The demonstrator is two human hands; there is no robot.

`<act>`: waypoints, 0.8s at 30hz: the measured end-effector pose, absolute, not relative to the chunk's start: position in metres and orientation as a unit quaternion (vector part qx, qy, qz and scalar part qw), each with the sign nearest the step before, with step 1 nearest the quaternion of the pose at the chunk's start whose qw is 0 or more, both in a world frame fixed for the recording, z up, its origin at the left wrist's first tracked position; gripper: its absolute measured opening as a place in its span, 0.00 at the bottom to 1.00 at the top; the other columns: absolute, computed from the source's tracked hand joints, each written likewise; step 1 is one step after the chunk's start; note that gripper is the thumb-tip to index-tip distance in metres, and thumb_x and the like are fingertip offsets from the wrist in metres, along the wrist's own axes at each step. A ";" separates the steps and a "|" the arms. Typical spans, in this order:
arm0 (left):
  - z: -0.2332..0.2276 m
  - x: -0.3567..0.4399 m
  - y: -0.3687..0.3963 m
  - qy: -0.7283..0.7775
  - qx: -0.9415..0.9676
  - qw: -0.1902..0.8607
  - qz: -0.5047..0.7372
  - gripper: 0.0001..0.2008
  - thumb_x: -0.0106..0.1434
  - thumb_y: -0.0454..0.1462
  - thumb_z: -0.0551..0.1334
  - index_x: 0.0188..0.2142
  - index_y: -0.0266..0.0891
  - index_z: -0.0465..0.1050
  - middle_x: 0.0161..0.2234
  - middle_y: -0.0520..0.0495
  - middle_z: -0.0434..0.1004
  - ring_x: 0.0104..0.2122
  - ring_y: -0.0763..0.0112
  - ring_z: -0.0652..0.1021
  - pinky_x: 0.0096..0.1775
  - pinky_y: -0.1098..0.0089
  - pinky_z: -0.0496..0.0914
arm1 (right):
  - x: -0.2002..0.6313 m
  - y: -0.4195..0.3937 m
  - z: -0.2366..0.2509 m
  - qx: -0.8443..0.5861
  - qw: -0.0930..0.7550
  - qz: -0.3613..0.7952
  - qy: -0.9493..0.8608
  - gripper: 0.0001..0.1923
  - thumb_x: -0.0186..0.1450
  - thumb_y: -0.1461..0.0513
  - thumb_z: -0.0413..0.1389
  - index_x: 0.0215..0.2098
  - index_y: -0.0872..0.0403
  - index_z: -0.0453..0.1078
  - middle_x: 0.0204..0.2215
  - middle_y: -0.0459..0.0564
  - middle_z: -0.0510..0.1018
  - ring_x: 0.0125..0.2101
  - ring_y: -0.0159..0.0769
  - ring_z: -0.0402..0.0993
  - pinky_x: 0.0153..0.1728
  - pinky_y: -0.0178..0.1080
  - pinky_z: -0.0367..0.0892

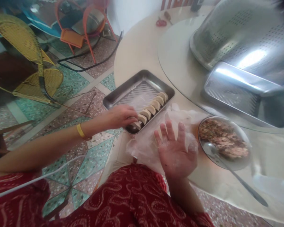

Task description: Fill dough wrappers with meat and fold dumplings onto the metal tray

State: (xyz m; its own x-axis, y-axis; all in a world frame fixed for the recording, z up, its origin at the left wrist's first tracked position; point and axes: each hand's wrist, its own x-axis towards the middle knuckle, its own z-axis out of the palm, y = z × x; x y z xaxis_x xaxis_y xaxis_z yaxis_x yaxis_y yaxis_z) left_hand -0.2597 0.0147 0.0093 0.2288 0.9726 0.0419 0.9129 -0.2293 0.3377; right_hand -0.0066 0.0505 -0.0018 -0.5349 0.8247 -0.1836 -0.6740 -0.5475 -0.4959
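Observation:
My left hand (123,116) reaches over the near edge of a dark metal tray (144,74). Its fingers are closed on the nearest dumpling (135,125), at the end of a row. Several more folded dumplings (150,109) line the tray's right side. My right hand (176,151) is held palm up with the fingers spread, whitish powder on the skin and nothing in it. Under it lies a crumpled clear plastic sheet (142,146), dusted white. To the right of that hand stands a bowl of minced filling (223,138), with a metal spoon (245,186) resting in it.
A second metal tray (246,72) sits on the glass turntable (177,50), beside a large tilted perforated colander (241,34). Small red rings (161,22) lie at the table's far edge. A yellow woven chair (38,78) and an orange chair (72,37) stand on the tiled floor.

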 end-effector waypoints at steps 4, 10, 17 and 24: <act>0.010 -0.258 0.028 0.633 0.771 0.059 0.028 0.14 0.69 0.44 0.57 0.39 0.39 0.78 0.32 0.46 0.77 0.30 0.69 0.75 0.31 0.71 0.61 | -0.006 0.050 -0.003 -0.198 0.437 0.857 -0.187 0.24 0.65 0.43 0.48 0.53 0.41 0.72 0.53 0.49 0.78 0.56 0.46 0.71 0.65 0.62 0.47; 0.008 -0.250 0.041 0.579 0.812 0.012 -0.077 0.09 0.68 0.42 0.60 0.42 0.40 0.74 0.30 0.48 0.76 0.26 0.69 0.74 0.27 0.69 0.55 | -0.005 0.051 -0.002 -0.212 0.440 0.851 -0.193 0.23 0.65 0.44 0.49 0.51 0.41 0.73 0.52 0.49 0.79 0.54 0.45 0.73 0.64 0.61 0.51; 0.008 -0.257 0.045 0.524 0.845 -0.024 -0.100 0.06 0.69 0.35 0.56 0.41 0.38 0.73 0.31 0.48 0.77 0.28 0.69 0.75 0.31 0.67 0.59 | -0.006 0.052 -0.004 -0.208 0.438 0.854 -0.187 0.24 0.65 0.44 0.47 0.51 0.42 0.74 0.52 0.49 0.80 0.53 0.43 0.74 0.63 0.61 0.53; 0.016 -0.271 0.050 0.585 0.810 0.033 -0.006 0.14 0.70 0.42 0.55 0.45 0.40 0.76 0.36 0.46 0.80 0.33 0.70 0.77 0.35 0.71 0.63 | -0.004 0.052 -0.006 -0.218 0.442 0.850 -0.185 0.23 0.65 0.44 0.48 0.50 0.41 0.74 0.50 0.49 0.81 0.53 0.44 0.75 0.63 0.61 0.53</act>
State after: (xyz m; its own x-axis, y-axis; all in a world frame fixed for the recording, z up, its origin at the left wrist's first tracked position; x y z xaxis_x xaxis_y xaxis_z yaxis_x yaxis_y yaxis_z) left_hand -0.2709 0.0497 0.0159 0.3155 0.9477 -0.0483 0.9485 -0.3134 0.0468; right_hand -0.0038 0.0522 -0.0058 -0.5139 0.8327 -0.2061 -0.6713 -0.5400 -0.5078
